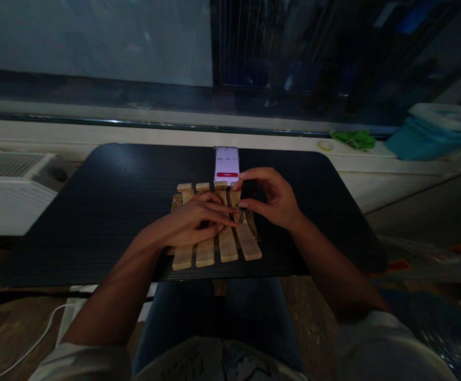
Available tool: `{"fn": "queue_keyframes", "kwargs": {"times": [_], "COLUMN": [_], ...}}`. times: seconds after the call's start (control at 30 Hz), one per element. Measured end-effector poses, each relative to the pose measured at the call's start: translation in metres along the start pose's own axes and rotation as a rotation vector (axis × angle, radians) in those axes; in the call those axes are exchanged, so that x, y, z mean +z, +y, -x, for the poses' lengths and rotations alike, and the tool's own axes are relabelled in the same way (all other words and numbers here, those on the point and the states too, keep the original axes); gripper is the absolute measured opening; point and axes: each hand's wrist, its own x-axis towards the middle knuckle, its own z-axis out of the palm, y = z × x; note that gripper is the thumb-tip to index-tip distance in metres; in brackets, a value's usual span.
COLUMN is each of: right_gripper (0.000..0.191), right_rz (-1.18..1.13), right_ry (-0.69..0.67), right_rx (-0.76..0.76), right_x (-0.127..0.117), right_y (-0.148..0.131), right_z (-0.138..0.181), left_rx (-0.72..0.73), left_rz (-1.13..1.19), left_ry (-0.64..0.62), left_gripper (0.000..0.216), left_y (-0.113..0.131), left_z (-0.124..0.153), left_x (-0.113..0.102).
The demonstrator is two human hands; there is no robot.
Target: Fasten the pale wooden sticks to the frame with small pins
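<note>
Four pale wooden slats, the rightmost slat (250,244) among them, lie side by side over darker crosspieces on the black table. My left hand (196,217) rests flat across the slats with its fingers stretched to the right. Its fingertips touch the rightmost slat beside a small dark metal-looking piece (241,216). My right hand (272,197) is over the far part of that slat, thumb and index finger curled in. A black thing (249,187) shows between these fingers; its kind is too dark to make out.
A phone (227,164) with a running-time display leans or lies beyond the slats on the black table (135,174). On the white sill are a tape roll (325,145), a green cloth (355,139) and a blue bin (421,137). A radiator (11,190) stands left.
</note>
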Motion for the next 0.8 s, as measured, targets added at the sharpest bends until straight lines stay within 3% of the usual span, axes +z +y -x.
{"fn": "queue_keyframes", "kwargs": {"times": [0.33,0.53,0.8], "right_gripper": [0.032,0.034,0.035], "right_rz": [-0.008,-0.107,-0.157], "right_ry": [-0.055,-0.104,-0.066], "right_rx": [-0.085,-0.045,0.029], "right_x": [-0.0031,-0.0078,-0.0035], "right_y": [-0.0058,-0.0075,-0.0068], "right_z": [-0.0038,-0.0022,-0.0013], "left_rx": [-0.012,-0.001,0.003], "left_rz": [0.011,0.020,0.020], "left_ry": [0.020,0.002,-0.005], "left_gripper": [0.035,0.035,0.035], "left_y": [0.0008,0.0007,0.0001], "left_z": [0.0004,-0.0006,0.0000], "left_x": [0.0002,-0.0008,-0.0008]}}
